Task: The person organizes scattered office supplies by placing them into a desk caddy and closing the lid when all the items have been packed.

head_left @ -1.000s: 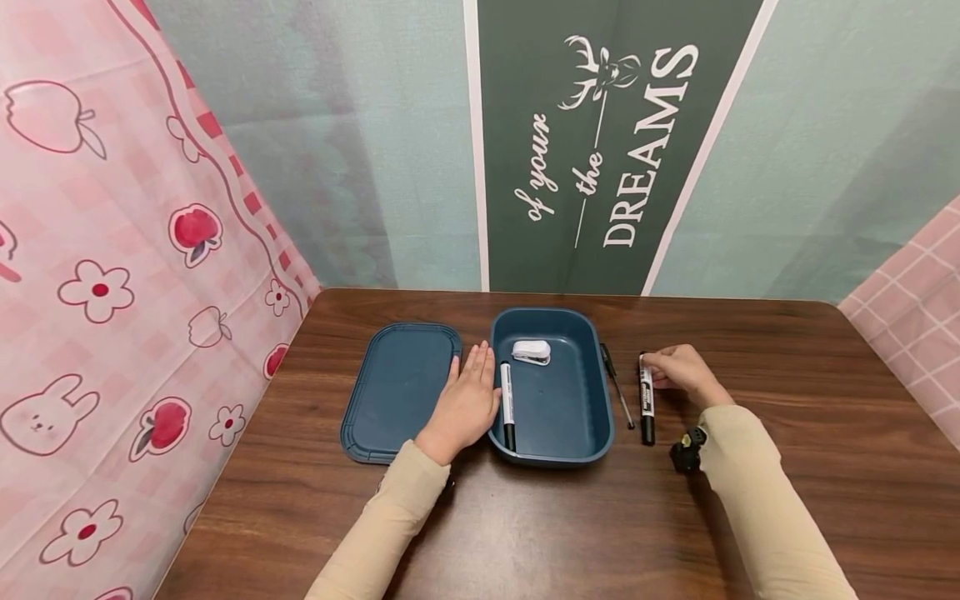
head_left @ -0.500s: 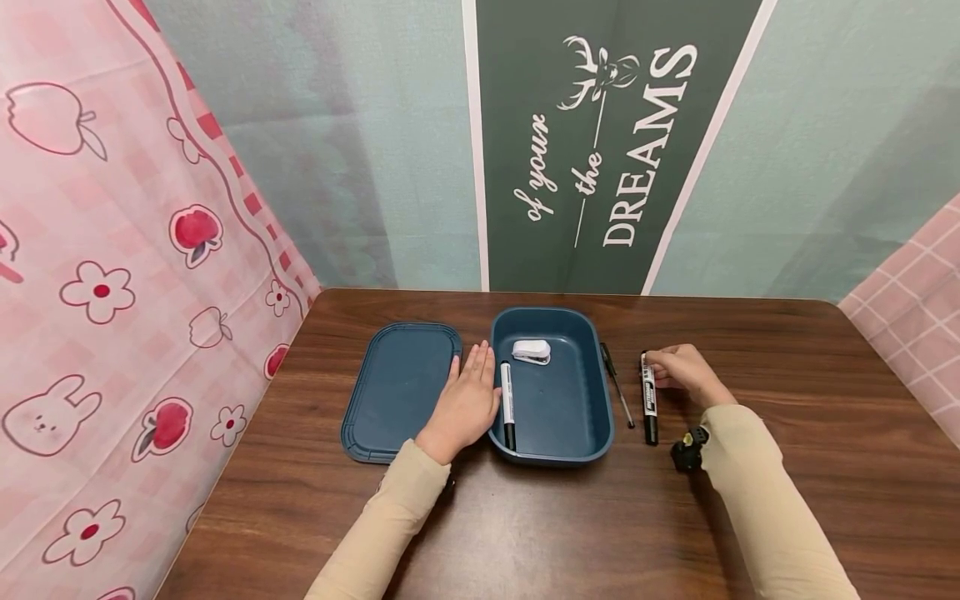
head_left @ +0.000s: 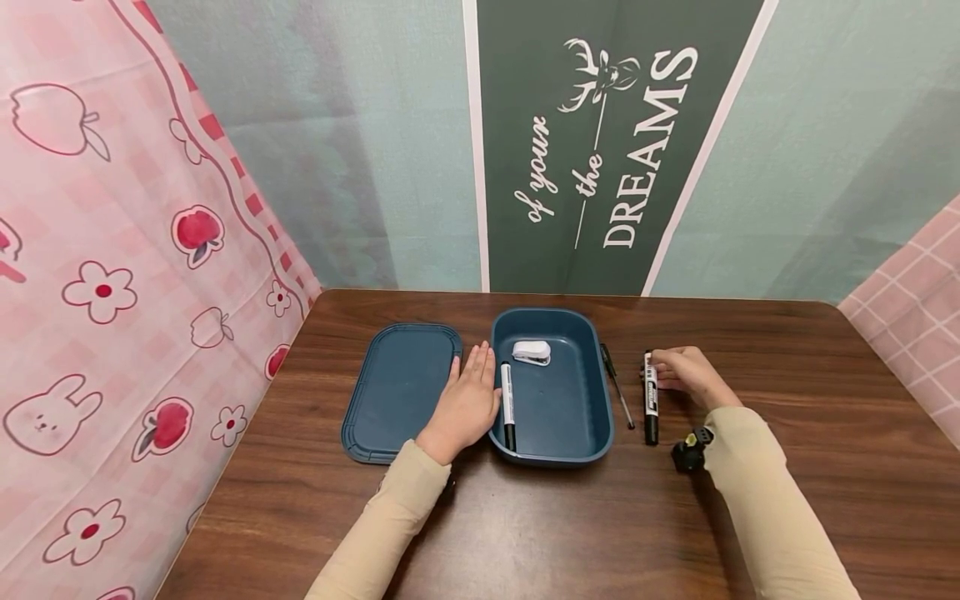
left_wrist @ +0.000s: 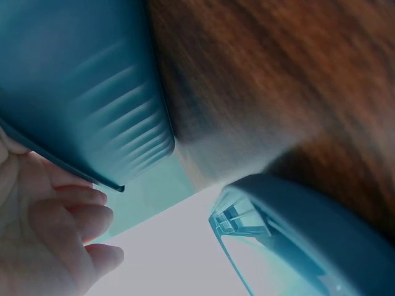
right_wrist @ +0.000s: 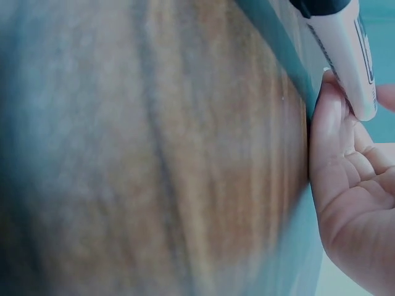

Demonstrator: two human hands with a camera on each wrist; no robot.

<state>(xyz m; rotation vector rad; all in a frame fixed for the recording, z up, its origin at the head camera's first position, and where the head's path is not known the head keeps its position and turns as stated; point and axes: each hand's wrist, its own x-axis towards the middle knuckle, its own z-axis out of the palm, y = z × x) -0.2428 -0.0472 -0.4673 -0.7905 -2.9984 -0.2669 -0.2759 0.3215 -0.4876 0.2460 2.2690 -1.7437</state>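
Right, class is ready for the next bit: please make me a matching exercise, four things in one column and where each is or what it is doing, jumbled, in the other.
Column one
1. Stapler
2. Lid
3. Thin pen
4. Right hand

Column two
A. Pinching a marker
B. Lying on the table, right of the box
C. Inside the box
D. Lying on the table, left of the box

Pairs: 1-C, 2-D, 3-B, 4-A

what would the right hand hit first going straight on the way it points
Probably the pen, just short of the blue box; how high the right hand sits is unclear.
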